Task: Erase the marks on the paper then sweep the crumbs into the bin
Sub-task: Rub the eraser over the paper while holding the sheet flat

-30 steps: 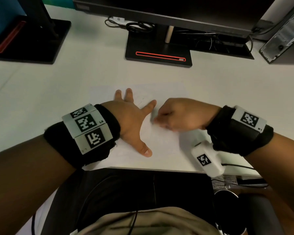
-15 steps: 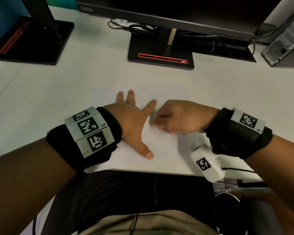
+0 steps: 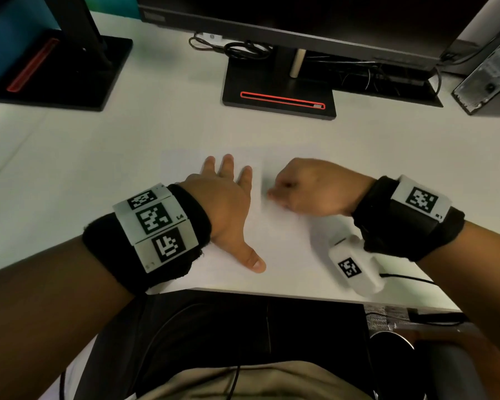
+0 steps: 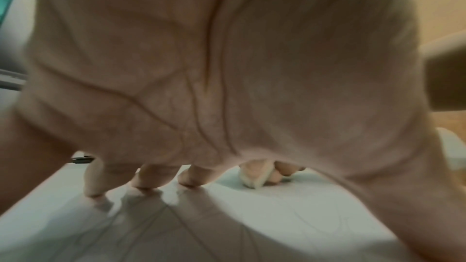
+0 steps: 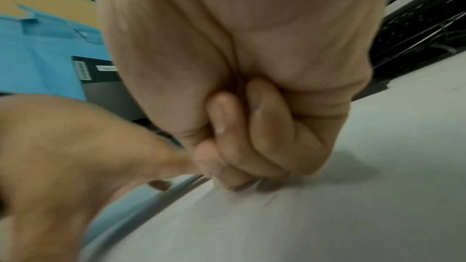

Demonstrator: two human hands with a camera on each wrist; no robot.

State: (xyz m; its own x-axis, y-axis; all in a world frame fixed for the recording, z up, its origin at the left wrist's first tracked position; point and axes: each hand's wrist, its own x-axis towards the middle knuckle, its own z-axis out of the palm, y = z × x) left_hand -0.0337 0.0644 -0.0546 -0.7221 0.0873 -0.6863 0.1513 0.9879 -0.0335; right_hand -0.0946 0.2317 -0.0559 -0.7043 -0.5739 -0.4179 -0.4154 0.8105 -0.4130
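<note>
A white sheet of paper point(image 3: 283, 241) lies on the white desk near its front edge. My left hand point(image 3: 228, 203) presses flat on the sheet's left part, fingers straight and spread. Just right of it my right hand point(image 3: 309, 189) is curled into a fist, its fingertips pinching a small whitish eraser point(image 4: 254, 178) against the paper. In the head view the eraser is hidden inside the fist. Faint pencil lines point(image 4: 297, 214) show on the paper in the left wrist view. No bin is in view.
A monitor stand point(image 3: 280, 93) with a red stripe sits at the back centre, another stand point(image 3: 58, 70) at the back left. Cables point(image 3: 243, 49) lie behind. A computer case point(image 3: 491, 73) stands at the far right. The desk's front edge point(image 3: 272, 294) runs just below my hands.
My right fist has shifted slightly right, away from the left index finger, still rubbing the paper. My left hand stays pressed on the sheet. The head view has tilted a little.
</note>
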